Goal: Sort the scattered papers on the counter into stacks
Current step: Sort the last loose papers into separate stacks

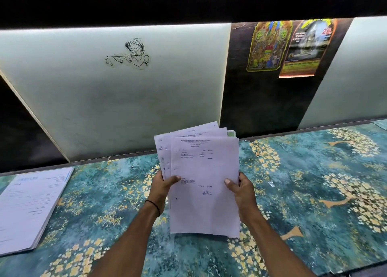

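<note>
Papers (204,180), fanned at the top, are held upright above the middle of the patterned desk (314,193), left hand (164,185) and right hand (240,189) clamped on their edges. Another stack (31,205) lies at nine o'clock.

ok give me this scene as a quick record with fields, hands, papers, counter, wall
left hand: grips the left edge of the held papers, thumb on front
right hand: grips the right edge, thumb on front
held papers: fanned bundle, printed sheet in front, lifted off the counter
stack: lies flat at the counter's left end
counter: teal floral cover
wall: line drawing on a pale panel, two posters on a dark panel
wristband: black, left wrist
</note>
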